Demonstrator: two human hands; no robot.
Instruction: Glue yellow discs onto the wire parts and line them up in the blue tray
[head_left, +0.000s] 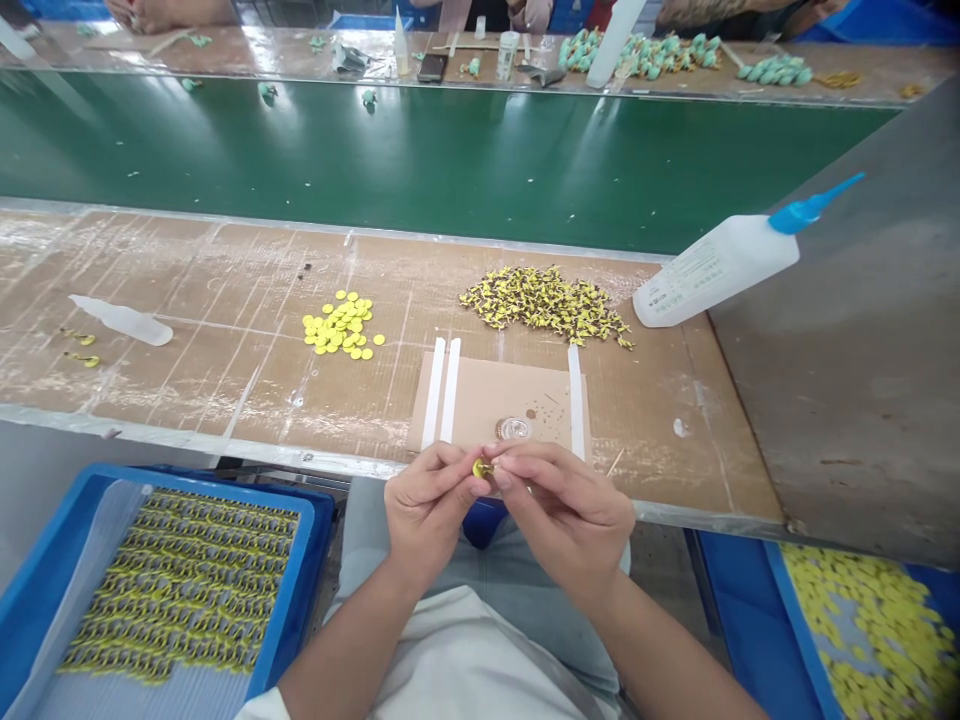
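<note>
left hand (427, 515), right hand (566, 515) — grips pinching yellow piece (482, 468); blue tray (225, 478) — yellow-black pieces (180, 585) in rows; second tray (750, 600) — yellow discs (862, 630)

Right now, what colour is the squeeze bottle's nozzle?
The nozzle is bright blue, best seen in the head view.

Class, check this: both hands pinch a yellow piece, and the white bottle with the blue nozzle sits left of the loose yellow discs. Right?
No: the head view shows the white bottle with the blue nozzle right of the loose yellow discs. The left hand and right hand pinch the yellow piece.
</note>
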